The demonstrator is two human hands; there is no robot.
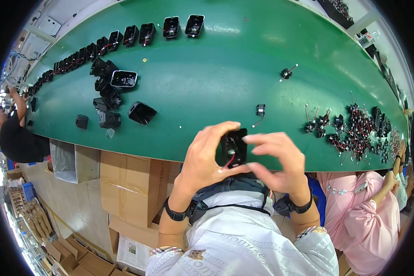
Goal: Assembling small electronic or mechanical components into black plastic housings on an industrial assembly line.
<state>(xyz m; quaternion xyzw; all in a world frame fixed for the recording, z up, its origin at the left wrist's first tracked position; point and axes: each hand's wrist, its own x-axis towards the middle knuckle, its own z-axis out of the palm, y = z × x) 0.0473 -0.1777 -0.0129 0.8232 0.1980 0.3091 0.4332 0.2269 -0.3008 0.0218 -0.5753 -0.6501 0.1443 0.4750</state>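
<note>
My left hand (200, 154) is closed round an open black plastic housing (238, 140), held just past the table's near edge. Inside the housing sits a small part with a bit of green, and a red wire with a white plug hangs out beside my left thumb. My right hand (283, 161) is at the housing's right side, its thumb and fingers spread; whether the fingertips touch the housing I cannot tell. Beyond my hands, a small black module (261, 109) with a red wire lies on the green table (207, 92). Another wired module (286, 73) lies farther off.
A row of black housings (147, 34) curves along the far left. More empty housings (109, 118) lie in a loose cluster at left. At right is a heap of wired modules (359, 131). People sit at both sides, one in pink (363, 207). A cardboard box (124, 184) stands below the edge.
</note>
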